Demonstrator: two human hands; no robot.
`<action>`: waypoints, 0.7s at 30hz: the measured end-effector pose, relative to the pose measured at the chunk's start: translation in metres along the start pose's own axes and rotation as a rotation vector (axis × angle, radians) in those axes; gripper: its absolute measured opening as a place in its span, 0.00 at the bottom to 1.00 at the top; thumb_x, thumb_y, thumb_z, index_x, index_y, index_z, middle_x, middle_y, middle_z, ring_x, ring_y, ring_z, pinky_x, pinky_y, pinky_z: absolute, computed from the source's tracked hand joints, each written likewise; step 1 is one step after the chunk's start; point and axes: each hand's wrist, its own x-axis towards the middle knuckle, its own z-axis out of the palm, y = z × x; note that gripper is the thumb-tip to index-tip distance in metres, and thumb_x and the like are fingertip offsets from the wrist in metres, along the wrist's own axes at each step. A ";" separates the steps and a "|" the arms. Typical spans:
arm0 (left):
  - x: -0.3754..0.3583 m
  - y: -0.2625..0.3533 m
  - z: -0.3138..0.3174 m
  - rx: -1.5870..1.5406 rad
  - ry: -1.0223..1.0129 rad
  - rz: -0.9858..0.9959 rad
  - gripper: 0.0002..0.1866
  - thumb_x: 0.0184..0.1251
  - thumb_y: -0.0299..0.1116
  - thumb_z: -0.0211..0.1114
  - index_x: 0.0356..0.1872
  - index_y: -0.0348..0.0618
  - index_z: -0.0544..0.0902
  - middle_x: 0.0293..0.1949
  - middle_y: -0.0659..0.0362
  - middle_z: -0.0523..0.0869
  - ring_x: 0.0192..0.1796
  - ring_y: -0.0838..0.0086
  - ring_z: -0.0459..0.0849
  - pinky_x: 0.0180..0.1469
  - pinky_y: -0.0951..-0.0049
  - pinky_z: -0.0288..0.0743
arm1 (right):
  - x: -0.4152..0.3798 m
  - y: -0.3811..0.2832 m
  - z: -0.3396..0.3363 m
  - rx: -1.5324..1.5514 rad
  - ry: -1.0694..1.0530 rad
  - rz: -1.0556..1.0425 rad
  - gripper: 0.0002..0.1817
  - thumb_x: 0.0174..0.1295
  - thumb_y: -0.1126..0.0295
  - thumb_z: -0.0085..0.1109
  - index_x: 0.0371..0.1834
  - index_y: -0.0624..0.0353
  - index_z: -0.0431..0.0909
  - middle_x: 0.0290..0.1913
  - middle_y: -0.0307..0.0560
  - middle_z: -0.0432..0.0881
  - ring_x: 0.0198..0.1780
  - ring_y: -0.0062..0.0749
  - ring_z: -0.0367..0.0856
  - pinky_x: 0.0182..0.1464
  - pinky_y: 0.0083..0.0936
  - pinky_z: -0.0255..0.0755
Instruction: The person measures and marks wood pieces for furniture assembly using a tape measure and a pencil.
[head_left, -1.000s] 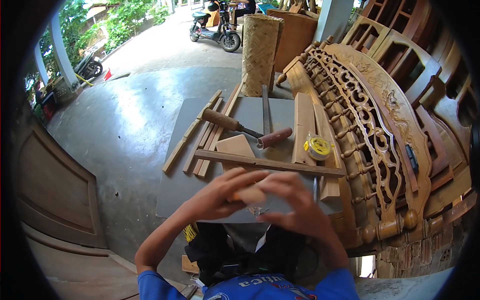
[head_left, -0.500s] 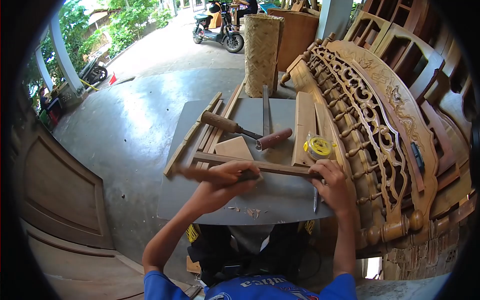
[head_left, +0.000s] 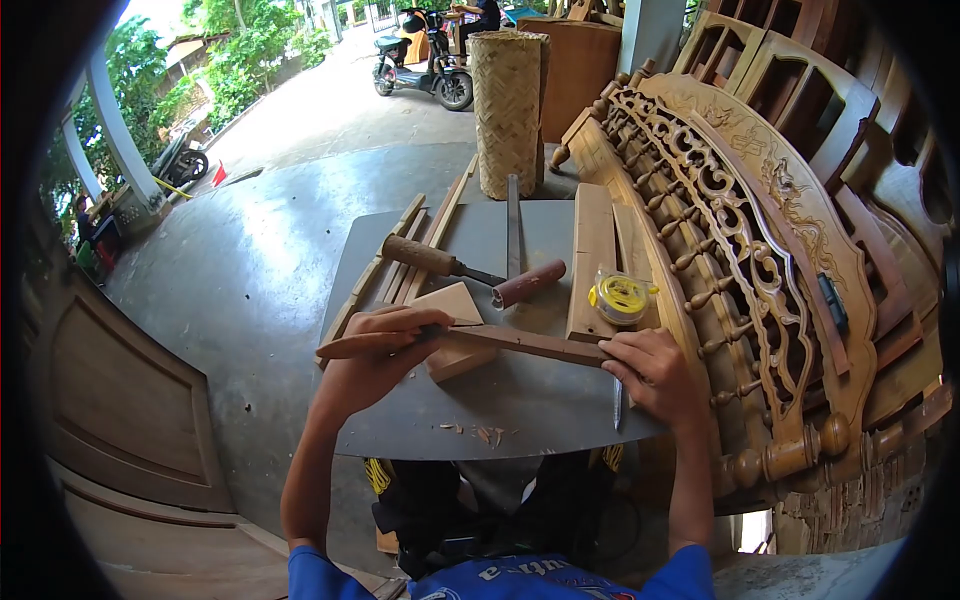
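Observation:
My left hand (head_left: 385,345) is closed around a wooden-handled tool (head_left: 343,348), whose handle sticks out to the left. A narrow dark tip shows past my fingers, over the left end of a brown wooden strip (head_left: 535,343); the tool's exact kind is hard to make out. My right hand (head_left: 650,370) pinches the strip's right end between thumb and fingers. Beneath the strip's left part lies a pale wood block (head_left: 455,300). Just beyond my right hand sits a yellow tape measure (head_left: 622,297), and a pen (head_left: 618,402) lies below that hand.
On the grey table (head_left: 560,410) lie a wooden-handled chisel (head_left: 425,256), a reddish-brown handle (head_left: 530,283), a long metal bar (head_left: 514,230), a thick plank (head_left: 593,250) and wood shavings (head_left: 485,433). Carved furniture panels (head_left: 740,200) stand close on the right. A woven roll (head_left: 508,115) stands behind.
My left hand has moved left along the strip with the tool, uncovering more of the strip and the block under it. My right hand keeps its grip. The view has shifted slightly.

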 end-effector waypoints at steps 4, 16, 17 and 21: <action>0.018 -0.005 0.016 0.024 -0.051 0.008 0.12 0.52 0.26 0.64 0.39 0.41 0.82 0.33 0.54 0.83 0.34 0.69 0.82 0.39 0.71 0.74 | 0.000 -0.001 0.002 -0.013 0.014 0.002 0.11 0.48 0.69 0.64 0.36 0.57 0.81 0.35 0.42 0.81 0.36 0.33 0.77 0.41 0.28 0.67; 0.063 -0.006 0.017 -0.183 -0.327 -0.063 0.20 0.52 0.33 0.68 0.46 0.38 0.76 0.36 0.56 0.80 0.39 0.75 0.78 0.45 0.76 0.71 | 0.002 -0.006 0.000 -0.055 0.017 0.002 0.13 0.47 0.69 0.64 0.37 0.57 0.81 0.36 0.42 0.81 0.37 0.33 0.77 0.41 0.28 0.66; 0.052 -0.014 0.006 -0.094 -0.228 -0.060 0.19 0.53 0.32 0.67 0.45 0.35 0.76 0.33 0.57 0.81 0.36 0.75 0.79 0.42 0.74 0.72 | 0.002 -0.005 0.000 -0.050 0.012 0.002 0.13 0.47 0.69 0.64 0.37 0.57 0.81 0.36 0.42 0.81 0.37 0.33 0.77 0.41 0.28 0.66; 0.020 -0.036 -0.033 0.363 0.222 -0.199 0.11 0.55 0.27 0.59 0.38 0.32 0.77 0.20 0.51 0.79 0.22 0.68 0.78 0.29 0.67 0.71 | 0.002 -0.004 -0.001 -0.029 0.002 0.010 0.13 0.46 0.70 0.65 0.37 0.57 0.81 0.36 0.42 0.82 0.37 0.32 0.78 0.42 0.28 0.66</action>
